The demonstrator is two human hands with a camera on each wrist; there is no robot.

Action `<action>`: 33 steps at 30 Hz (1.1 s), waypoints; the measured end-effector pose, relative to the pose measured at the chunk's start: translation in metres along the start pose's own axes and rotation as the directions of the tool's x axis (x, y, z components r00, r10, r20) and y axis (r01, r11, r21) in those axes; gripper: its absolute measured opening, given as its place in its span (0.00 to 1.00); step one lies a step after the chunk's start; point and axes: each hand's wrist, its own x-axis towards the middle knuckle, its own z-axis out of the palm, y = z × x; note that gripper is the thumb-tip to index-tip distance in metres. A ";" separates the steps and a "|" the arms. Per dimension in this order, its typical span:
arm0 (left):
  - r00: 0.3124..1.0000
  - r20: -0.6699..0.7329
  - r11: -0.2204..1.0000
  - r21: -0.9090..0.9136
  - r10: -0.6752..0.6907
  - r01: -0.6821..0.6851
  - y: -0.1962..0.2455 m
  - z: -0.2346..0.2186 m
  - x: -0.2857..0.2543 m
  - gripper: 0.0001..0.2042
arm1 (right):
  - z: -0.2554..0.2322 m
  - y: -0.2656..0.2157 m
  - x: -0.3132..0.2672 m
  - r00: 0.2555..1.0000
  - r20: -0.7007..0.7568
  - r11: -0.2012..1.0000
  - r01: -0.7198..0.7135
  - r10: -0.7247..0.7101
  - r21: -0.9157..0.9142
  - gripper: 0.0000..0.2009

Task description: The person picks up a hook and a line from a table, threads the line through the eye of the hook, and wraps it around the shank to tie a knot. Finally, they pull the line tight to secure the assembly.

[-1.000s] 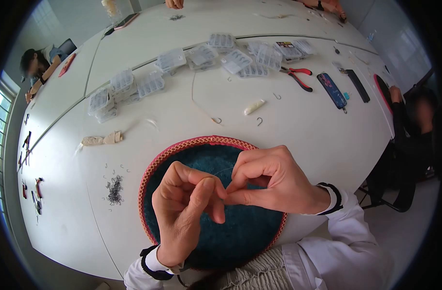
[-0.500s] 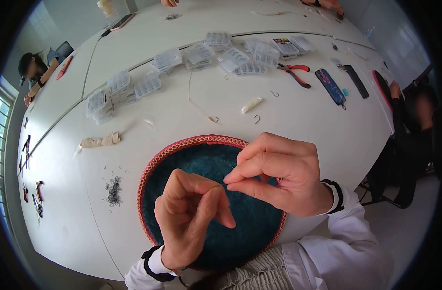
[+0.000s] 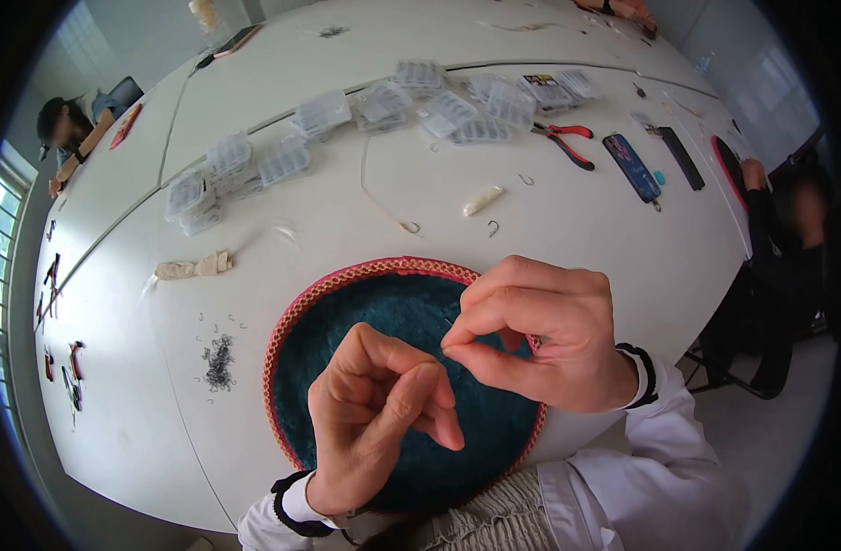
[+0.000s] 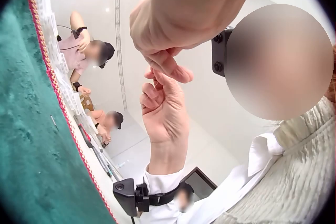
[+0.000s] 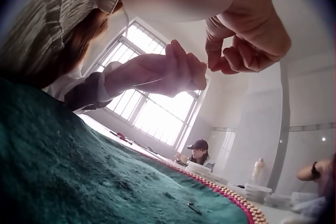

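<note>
Both hands hovered over a round teal mat [image 3: 347, 321] with a pink braided rim, which lay at the near edge of the white table [image 3: 576, 239]. The right hand [image 3: 540, 335] had its thumb and forefinger pressed tip to tip, pinching something too small and thin to make out; a fine thread seemed to run from that pinch, though it was hardly visible. Its other fingers were curled in behind the pinch. The left hand [image 3: 379, 413] was just beside it, below and toward the body, the two hands nearly touching. Its forefinger and thumb were bent toward each other and the remaining fingers folded loosely; whether it held the thread could not be told. Further out on the table lay a small hook [image 3: 493, 228], a heap of tiny dark hooks [image 3: 219, 360] left of the mat, clear plastic boxes [image 3: 282, 161] and red-handled pliers [image 3: 567, 145].
</note>
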 end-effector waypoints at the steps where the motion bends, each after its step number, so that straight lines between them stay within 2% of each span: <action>1: 1.000 -0.014 1.000 0.007 0.009 -0.009 -0.001 0.001 0.001 0.04 | -0.001 -0.001 0.001 1.000 0.006 1.000 0.013 -0.013 0.011 0.06; 3: 0.999 -0.052 1.000 0.007 0.010 -0.010 -0.003 0.003 0.001 0.04 | 0.005 -0.004 0.003 0.998 -0.061 0.999 0.009 -0.011 -0.042 0.06; 5: 1.000 0.012 1.000 0.007 -0.022 0.022 -0.003 -0.001 0.000 0.04 | 0.007 -0.004 0.002 0.999 -0.038 0.997 -0.006 0.004 -0.072 0.07; 6: 0.999 0.022 0.999 0.017 -0.036 0.036 -0.005 -0.003 0.000 0.04 | 0.009 -0.004 0.001 0.999 -0.031 0.997 -0.046 0.044 -0.059 0.07; 7: 0.998 0.037 0.998 0.020 -0.054 0.053 -0.007 -0.004 0.000 0.04 | 0.011 -0.005 0.002 1.000 -0.001 1.000 -0.022 0.022 -0.022 0.07; 9: 0.997 0.049 0.998 0.025 -0.060 0.059 -0.007 -0.007 0.001 0.05 | 0.013 -0.006 0.004 0.997 -0.029 0.996 -0.079 0.077 -0.051 0.07; 11: 0.998 0.035 0.998 0.030 -0.057 0.056 -0.008 -0.009 0.002 0.06 | 0.007 0.000 0.002 0.997 0.034 0.997 -0.071 0.072 -0.033 0.08; 13: 1.000 0.030 0.998 -0.062 -0.005 0.007 -0.010 -0.009 0.003 0.05 | 0.013 -0.002 0.006 0.995 0.082 0.998 -0.059 0.060 -0.019 0.09; 15: 1.000 -0.007 0.999 -0.044 0.019 -0.019 -0.010 -0.010 0.004 0.05 | 0.021 -0.007 0.006 0.953 -0.176 0.968 -0.251 0.247 0.003 0.12; 16: 0.999 -0.026 0.999 -0.035 0.030 -0.031 -0.011 -0.011 0.005 0.05 | 0.023 -0.006 0.005 0.957 -0.156 0.969 -0.247 0.245 0.007 0.12; 18: 0.997 -0.064 0.997 -0.049 0.052 -0.055 -0.013 -0.014 0.007 0.05 | 0.019 0.002 0.001 0.919 -0.383 0.978 -0.153 0.089 -0.139 0.12; 19: 0.996 -0.074 0.997 -0.059 0.045 -0.050 -0.014 -0.016 0.007 0.05 | 0.014 0.006 -0.004 0.923 -0.371 0.977 -0.159 0.098 -0.139 0.12; 20: 0.989 -0.129 0.996 -0.034 0.075 -0.080 -0.015 -0.017 0.008 0.05 | 0.007 0.010 -0.008 0.966 -0.257 0.981 -0.079 0.031 -0.179 0.10; 22: 0.979 -0.185 0.995 -0.016 0.089 -0.094 -0.017 -0.019 0.012 0.05 | 0.002 0.014 -0.010 0.996 -0.051 0.973 0.055 -0.069 -0.224 0.08; 23: 0.982 -0.171 0.996 -0.022 0.082 -0.087 -0.017 -0.020 0.013 0.05 | 0.005 0.014 -0.008 0.997 -0.059 0.971 0.044 -0.060 -0.236 0.08; 25: 0.965 -0.254 0.991 -0.089 0.070 -0.095 -0.015 -0.019 0.014 0.05 | 0.013 0.010 -0.001 0.998 0.052 0.990 -0.024 0.032 -0.137 0.09; 27: 0.952 -0.298 0.991 -0.086 0.074 -0.103 -0.018 -0.018 0.015 0.04 | 0.022 0.004 0.001 0.947 0.032 0.941 -0.321 0.320 0.104 0.13; 29: 0.921 -0.358 0.981 -0.057 0.154 -0.186 -0.016 -0.014 0.015 0.03 | 0.025 0.010 0.004 0.935 0.179 0.849 -0.354 0.307 0.392 0.17; 31: 0.906 -0.364 0.972 -0.003 0.218 -0.235 -0.020 -0.015 0.015 0.03 | 0.027 0.014 0.001 0.902 0.298 0.686 -0.431 0.313 0.586 0.20; 32: 0.917 -0.334 0.971 -0.027 0.216 -0.239 -0.017 -0.016 0.014 0.02 | 0.026 0.016 0.000 0.911 0.251 0.703 -0.413 0.328 0.579 0.20; 33: 0.915 -0.330 0.968 -0.012 0.233 -0.251 -0.017 -0.015 0.015 0.02 | 0.025 0.016 -0.001 0.888 0.335 0.641 -0.459 0.315 0.615 0.21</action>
